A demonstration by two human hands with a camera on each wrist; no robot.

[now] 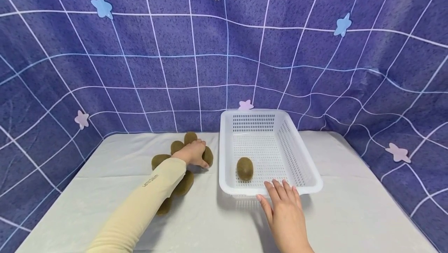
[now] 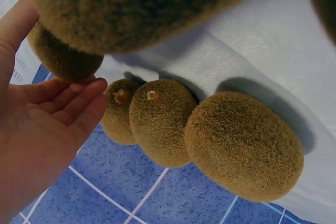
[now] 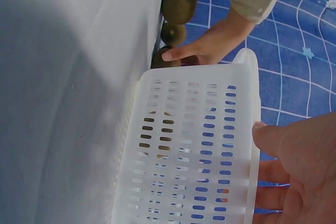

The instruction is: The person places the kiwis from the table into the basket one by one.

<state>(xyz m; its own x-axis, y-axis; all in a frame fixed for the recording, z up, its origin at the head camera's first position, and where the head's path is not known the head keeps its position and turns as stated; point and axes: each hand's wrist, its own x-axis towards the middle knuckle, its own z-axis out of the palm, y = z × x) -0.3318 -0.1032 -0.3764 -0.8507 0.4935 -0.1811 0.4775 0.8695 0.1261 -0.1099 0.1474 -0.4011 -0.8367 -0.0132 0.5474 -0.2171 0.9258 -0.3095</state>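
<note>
In the head view my left hand (image 1: 192, 154) reaches to the far left part of the table and grips a kiwi (image 1: 208, 156). Thumb and fingers lie on either side of that kiwi (image 2: 65, 59) in the left wrist view. More kiwis (image 1: 183, 183) lie close around the hand and forearm, some partly hidden by the sleeve. A white plastic basket (image 1: 224, 156) stands to the right, with one kiwi (image 1: 245, 168) inside near its front left corner. My right hand (image 1: 285, 214) holds the basket's near rim, fingers over the inside and thumb outside.
A pale cloth (image 1: 199, 222) covers the table. Behind and at both sides hangs a blue curtain (image 1: 175, 70) with a white grid and stars. The basket's far end stands close to the curtain.
</note>
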